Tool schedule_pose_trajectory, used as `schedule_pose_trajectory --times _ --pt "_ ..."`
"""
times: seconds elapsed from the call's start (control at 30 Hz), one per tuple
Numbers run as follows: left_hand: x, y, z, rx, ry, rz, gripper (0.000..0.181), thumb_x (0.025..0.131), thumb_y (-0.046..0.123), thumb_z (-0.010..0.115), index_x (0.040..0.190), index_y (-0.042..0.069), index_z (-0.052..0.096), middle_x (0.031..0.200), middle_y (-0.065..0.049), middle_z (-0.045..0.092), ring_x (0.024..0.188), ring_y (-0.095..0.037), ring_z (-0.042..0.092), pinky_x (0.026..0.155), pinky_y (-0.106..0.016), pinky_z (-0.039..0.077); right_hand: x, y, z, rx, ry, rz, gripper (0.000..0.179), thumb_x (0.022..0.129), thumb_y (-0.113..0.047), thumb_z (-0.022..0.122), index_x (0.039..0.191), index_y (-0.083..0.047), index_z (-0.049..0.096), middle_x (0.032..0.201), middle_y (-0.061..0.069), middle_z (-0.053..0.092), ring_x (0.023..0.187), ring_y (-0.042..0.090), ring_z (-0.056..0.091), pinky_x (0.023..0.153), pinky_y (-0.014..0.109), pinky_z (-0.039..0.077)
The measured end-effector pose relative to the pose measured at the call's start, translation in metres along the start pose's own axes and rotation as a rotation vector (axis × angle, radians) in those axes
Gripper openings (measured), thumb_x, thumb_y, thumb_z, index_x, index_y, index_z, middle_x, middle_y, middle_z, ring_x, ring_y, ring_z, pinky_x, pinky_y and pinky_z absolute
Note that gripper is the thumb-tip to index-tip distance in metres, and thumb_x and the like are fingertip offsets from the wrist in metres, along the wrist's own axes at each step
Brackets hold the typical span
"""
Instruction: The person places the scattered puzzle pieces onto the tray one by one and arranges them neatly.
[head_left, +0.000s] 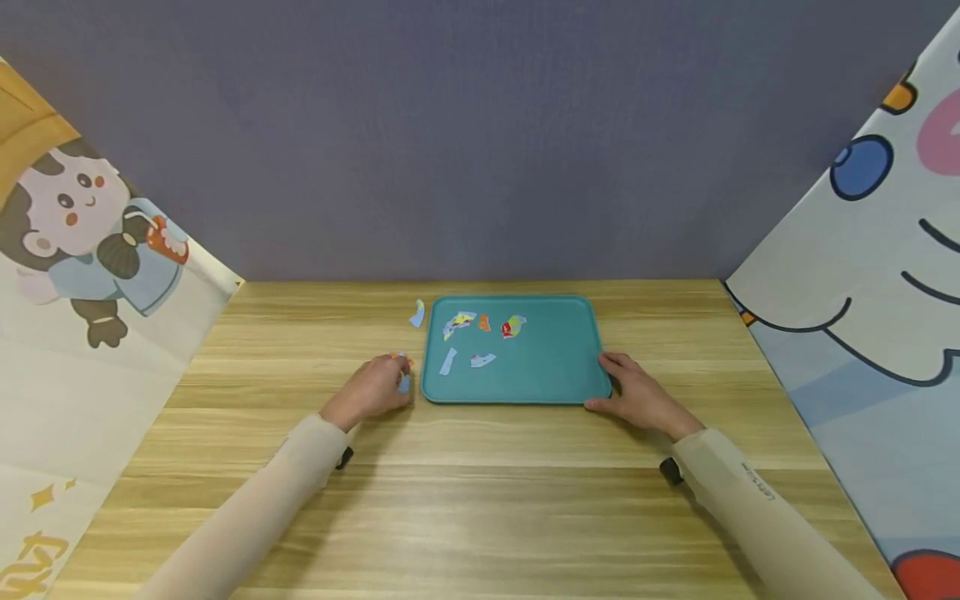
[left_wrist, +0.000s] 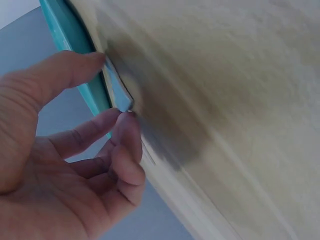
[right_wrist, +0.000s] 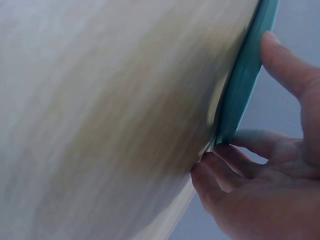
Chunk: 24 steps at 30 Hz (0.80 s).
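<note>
A teal tray (head_left: 555,350) lies flat on the wooden table, with several irregular printed pieces on it, such as a red-and-green piece (head_left: 513,327), an orange piece (head_left: 484,322) and a pale strip (head_left: 447,362). Left of the tray, my left hand (head_left: 372,387) pinches a light blue thin piece (left_wrist: 119,90) between thumb and fingertips, low over the table. The fingers partly cover it in the head view. My right hand (head_left: 633,394) holds the tray's near right corner, its thumb (right_wrist: 280,57) against one edge and its fingers against the other.
Another pale blue piece (head_left: 417,313) lies on the table (head_left: 480,483) beyond the left hand, just outside the tray's left edge. A grey-blue panel (head_left: 480,150) stands behind the table. Cartoon-printed walls (head_left: 90,367) rise on both sides.
</note>
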<state>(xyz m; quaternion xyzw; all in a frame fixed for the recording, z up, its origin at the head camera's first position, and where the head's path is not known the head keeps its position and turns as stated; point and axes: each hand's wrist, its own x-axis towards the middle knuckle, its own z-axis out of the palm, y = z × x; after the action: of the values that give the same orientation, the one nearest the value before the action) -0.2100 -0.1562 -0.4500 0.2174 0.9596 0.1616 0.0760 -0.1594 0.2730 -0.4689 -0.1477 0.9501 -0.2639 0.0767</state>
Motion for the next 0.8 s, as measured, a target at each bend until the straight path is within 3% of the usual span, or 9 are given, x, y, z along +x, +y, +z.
schedule_pose_trajectory --times 0.17,0.37,0.5,0.63,0.8 --pt "-0.003 -0.0007 -0.0002 0.005 -0.011 -0.002 0.048 0.068 0.014 0.082 0.108 -0.001 0.061 0.105 -0.016 0.062 0.089 -0.029 0.058 0.079 -0.043 0.048 0.0001 0.0006 0.0005 0.0 -0.001 0.0 0.09 0.083 -0.042 0.07 0.144 0.008 0.025 0.146 0.025 0.025 0.131 0.044 0.027 0.102 0.056 0.028" --pt "-0.0039 -0.0011 0.0013 0.015 -0.034 -0.028 0.037 0.071 0.0 0.072 0.106 0.002 0.059 0.104 -0.017 0.059 0.084 -0.028 0.056 0.075 -0.042 0.047 0.001 0.0014 0.0011 -0.001 -0.005 0.006 0.091 0.083 -0.044 0.069 0.144 0.008 0.025 0.146 0.025 0.024 0.131 0.045 0.027 0.102 0.056 0.028" --pt "-0.0051 -0.0013 0.0017 0.018 -0.027 -0.042 0.034 0.075 0.002 0.07 0.106 0.001 0.058 0.103 -0.018 0.058 0.084 -0.03 0.056 0.076 -0.044 0.048 0.0014 0.0016 0.0014 0.001 -0.004 0.001 0.093 0.083 -0.047 0.068 0.144 0.009 0.025 0.145 0.026 0.025 0.131 0.045 0.027 0.102 0.056 0.027" --pt "-0.0073 -0.0009 0.0004 0.029 -0.013 -0.08 0.031 0.076 0.006 0.071 0.104 0.0 0.058 0.091 -0.015 0.058 0.076 -0.029 0.055 0.069 -0.043 0.048 0.0015 0.0025 0.0015 0.001 0.0 0.001 0.093 0.083 -0.047 0.068 0.144 0.008 0.026 0.146 0.025 0.025 0.131 0.044 0.027 0.102 0.056 0.028" --pt "-0.0083 -0.0001 -0.0008 0.021 -0.022 -0.107 0.018 0.075 0.002 0.07 0.088 0.0 0.058 0.073 -0.008 0.056 0.061 -0.023 0.052 0.055 -0.035 0.045 0.0013 0.0032 0.0018 -0.003 -0.002 0.005 0.093 0.083 -0.048 0.067 0.144 0.007 0.025 0.146 0.025 0.024 0.131 0.044 0.027 0.102 0.056 0.028"
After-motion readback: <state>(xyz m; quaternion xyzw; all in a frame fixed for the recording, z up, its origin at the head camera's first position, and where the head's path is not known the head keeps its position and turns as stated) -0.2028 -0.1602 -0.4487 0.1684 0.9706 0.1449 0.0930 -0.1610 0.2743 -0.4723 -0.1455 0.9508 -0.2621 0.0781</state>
